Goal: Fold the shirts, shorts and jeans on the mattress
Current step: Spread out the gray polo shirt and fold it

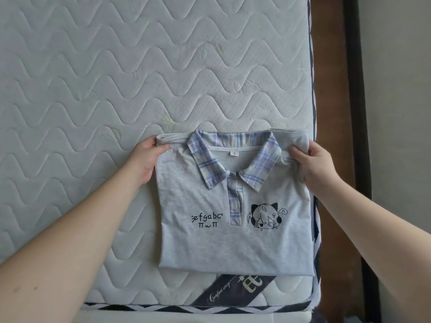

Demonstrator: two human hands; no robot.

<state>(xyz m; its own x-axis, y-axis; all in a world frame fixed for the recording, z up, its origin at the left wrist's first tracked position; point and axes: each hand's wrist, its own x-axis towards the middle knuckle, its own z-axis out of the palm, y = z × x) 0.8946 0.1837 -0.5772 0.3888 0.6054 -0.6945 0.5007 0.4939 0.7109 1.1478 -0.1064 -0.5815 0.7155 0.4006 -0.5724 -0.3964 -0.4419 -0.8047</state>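
Observation:
A light grey polo shirt (224, 243) with a blue plaid collar, black lettering and a small cartoon print lies folded into a rectangle, front up, near the right front corner of the quilted mattress (98, 89). My left hand (145, 159) pinches the shirt's upper left corner at the shoulder. My right hand (313, 163) grips the upper right corner, where the cloth bunches up a little. The sleeves are tucked out of sight under the body of the shirt.
A dark label strip (233, 291) with script lettering shows just below the shirt near the mattress's front edge. The mattress's right edge runs beside a brown wooden frame (333, 113) and a pale wall. No other clothes are in view.

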